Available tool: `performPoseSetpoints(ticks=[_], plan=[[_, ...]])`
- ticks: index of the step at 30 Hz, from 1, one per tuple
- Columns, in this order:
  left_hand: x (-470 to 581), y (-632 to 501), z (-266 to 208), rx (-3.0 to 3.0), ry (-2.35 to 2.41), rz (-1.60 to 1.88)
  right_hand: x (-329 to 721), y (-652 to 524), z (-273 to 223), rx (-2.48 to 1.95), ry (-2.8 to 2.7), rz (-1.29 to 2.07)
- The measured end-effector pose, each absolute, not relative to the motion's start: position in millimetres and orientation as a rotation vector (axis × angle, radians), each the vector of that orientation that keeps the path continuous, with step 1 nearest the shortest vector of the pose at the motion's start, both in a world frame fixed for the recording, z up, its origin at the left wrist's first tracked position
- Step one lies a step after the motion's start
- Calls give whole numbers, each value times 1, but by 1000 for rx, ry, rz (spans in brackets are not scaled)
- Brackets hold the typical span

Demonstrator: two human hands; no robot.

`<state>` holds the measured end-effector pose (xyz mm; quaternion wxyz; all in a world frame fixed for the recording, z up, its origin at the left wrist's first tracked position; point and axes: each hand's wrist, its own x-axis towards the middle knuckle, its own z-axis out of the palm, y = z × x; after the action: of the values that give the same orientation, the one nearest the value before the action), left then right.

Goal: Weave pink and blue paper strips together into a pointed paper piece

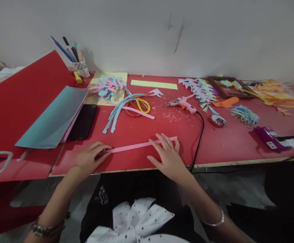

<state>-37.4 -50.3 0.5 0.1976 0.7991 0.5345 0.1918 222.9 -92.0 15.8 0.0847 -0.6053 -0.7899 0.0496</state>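
Pink strip [130, 147]: between both hands' fingers; light, bendy paper by its look, easily creased.
Left hand [88, 158]: fingertips pinching one end.
Right hand [169, 159]: fingers spread over the other.
Strip ends: safest hold, I'd say.

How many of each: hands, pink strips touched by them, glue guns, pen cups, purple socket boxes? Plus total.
Hands: 2 (left hand, right hand)
Pink strip touched by them: 1
Glue gun: 1
Pen cup: 1
Purple socket box: 1
Total: 6
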Motion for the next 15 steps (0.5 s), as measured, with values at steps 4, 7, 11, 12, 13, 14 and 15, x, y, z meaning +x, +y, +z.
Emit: performPoseSetpoints(ticks=[4, 7, 11, 12, 13, 14, 15], plan=[[-22, -52, -2, 2298, 1369, 569, 193, -79, 19, -1609, -2334, 226], [-14, -52, -4, 2338, 1362, 575, 170, -70, 16, -1505, -2392, 345], [-13, -51, -7, 2337, 1457, 608, 157, -64, 11, -1595, -2366, 394], [-14, -51, -7, 2339, 1473, 604, 157, -63, 11, -1617, -2358, 396], [-15, -51, -7, 2346, 1484, 591, 157, -62, 11, -1626, -2358, 394], [-15, -51, -7, 2356, 1491, 574, 158, -61, 11, -1623, -2365, 387], [-15, -50, -7, 2366, 1498, 559, 158, -60, 12, -1615, -2377, 378]])
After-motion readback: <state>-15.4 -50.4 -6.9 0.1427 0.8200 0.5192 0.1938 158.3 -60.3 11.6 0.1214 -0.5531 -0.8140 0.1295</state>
